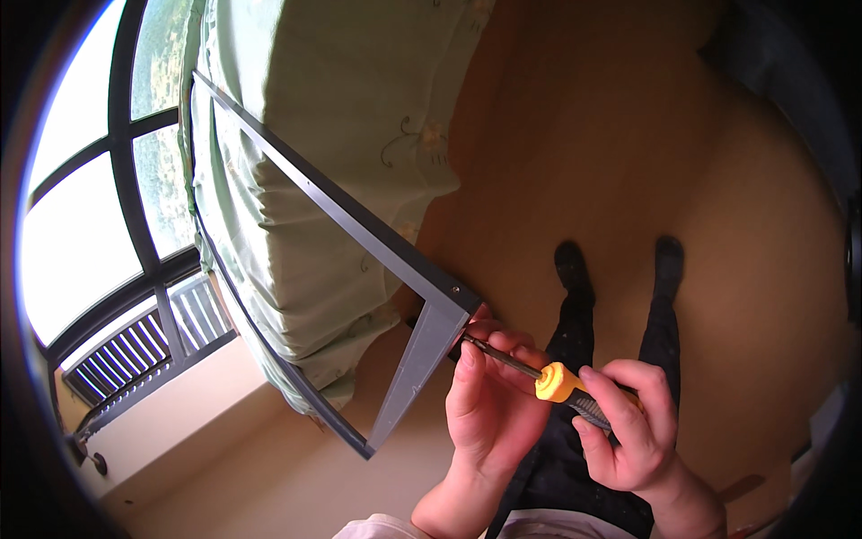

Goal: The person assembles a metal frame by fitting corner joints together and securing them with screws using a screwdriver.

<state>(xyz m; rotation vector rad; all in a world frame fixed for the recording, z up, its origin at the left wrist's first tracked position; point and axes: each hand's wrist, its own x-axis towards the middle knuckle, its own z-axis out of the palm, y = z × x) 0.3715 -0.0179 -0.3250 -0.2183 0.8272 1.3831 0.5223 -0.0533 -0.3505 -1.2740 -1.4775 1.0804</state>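
Note:
A dark grey metal frame (337,208) slants across the middle, its long bar meeting a short side at a corner near my hands. My left hand (492,404) is closed at that corner, thumb on the near side and fingertips partly hidden behind it. In my right hand (633,431) is a screwdriver (558,384) with a yellow and black handle, gripped between thumb and fingers. Its thin shaft passes over the left fingers, and its tip meets the frame's end beside the left thumb. Whether a screw sits at the tip I cannot tell.
Behind the frame hangs a pale green cloth (346,99) with a flower pattern. Windows with dark frames (121,144) and a white ledge (180,413) are on the left. Below are the brown floor (745,269) and my legs in dark trousers (660,332).

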